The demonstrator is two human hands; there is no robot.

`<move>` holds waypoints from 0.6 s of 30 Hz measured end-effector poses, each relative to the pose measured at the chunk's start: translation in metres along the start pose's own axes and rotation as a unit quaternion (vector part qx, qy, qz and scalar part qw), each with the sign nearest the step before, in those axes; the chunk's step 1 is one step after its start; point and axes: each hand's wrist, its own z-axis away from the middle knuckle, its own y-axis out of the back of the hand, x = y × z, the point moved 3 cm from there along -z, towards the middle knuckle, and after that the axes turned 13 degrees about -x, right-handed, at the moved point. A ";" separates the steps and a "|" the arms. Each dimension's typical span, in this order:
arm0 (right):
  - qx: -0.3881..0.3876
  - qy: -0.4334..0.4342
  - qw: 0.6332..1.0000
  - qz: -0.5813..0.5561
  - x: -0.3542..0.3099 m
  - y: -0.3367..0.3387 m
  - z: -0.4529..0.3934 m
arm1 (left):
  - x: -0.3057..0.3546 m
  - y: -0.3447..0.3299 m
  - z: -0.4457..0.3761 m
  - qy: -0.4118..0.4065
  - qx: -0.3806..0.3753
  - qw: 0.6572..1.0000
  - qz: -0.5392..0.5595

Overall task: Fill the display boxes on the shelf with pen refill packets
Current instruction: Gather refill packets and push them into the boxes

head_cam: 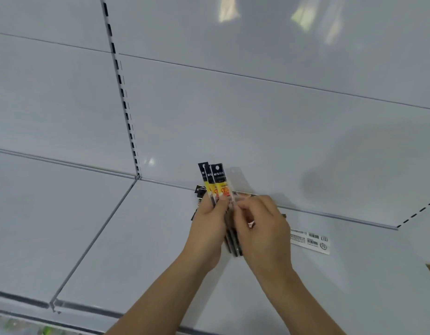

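Pale grey metal shelf (141, 238) lies below both hands. Left hand (209, 223) grips black-and-yellow pen refill packets (215, 184) — right hand (260, 226) pinches one, likely separating it. Next, probably, comes the display box — not clearly visible.

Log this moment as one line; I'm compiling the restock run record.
left hand: grips pen refill packets upright | right hand: pinches one packet | shelf: beneath

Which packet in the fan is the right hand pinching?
The clear-topped packet at the right edge; right hand pinches it, while left hand holds the black-and-yellow packets.
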 end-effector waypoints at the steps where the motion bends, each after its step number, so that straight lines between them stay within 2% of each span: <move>1: -0.024 0.028 0.999 0.005 -0.003 -0.005 0.001 | 0.000 -0.002 0.001 0.005 -0.012 0.999 0.035; 3: -0.088 0.062 0.994 -0.024 -0.005 -0.012 0.004 | -0.001 -0.002 0.002 0.007 -0.026 0.997 0.072; 5: -0.139 0.052 0.985 -0.086 0.000 -0.008 0.002 | -0.001 0.004 0.000 -0.007 -0.016 1.000 0.011; 7: -0.109 0.024 0.989 -0.101 0.014 0.000 0.000 | 0.000 0.014 -0.003 -0.011 0.023 0.999 -0.036; 9: -0.061 -0.005 0.998 -0.027 0.037 0.004 -0.005 | 0.001 0.028 -0.005 -0.002 0.065 0.998 -0.025; 10: -0.071 -0.015 0.997 0.019 0.048 0.001 -0.008 | 0.003 0.034 -0.004 0.002 0.079 0.997 -0.015; 12: -0.153 -0.001 0.984 0.093 0.066 -0.011 -0.015 | 0.007 0.046 -0.002 0.008 0.092 0.996 0.003; 15: -0.284 0.031 0.943 0.172 0.076 -0.030 -0.019 | 0.010 0.059 0.003 0.022 0.096 0.995 0.007; 18: -0.312 0.016 0.937 0.157 0.081 -0.035 -0.026 | 0.011 0.064 0.007 0.030 0.088 0.996 0.001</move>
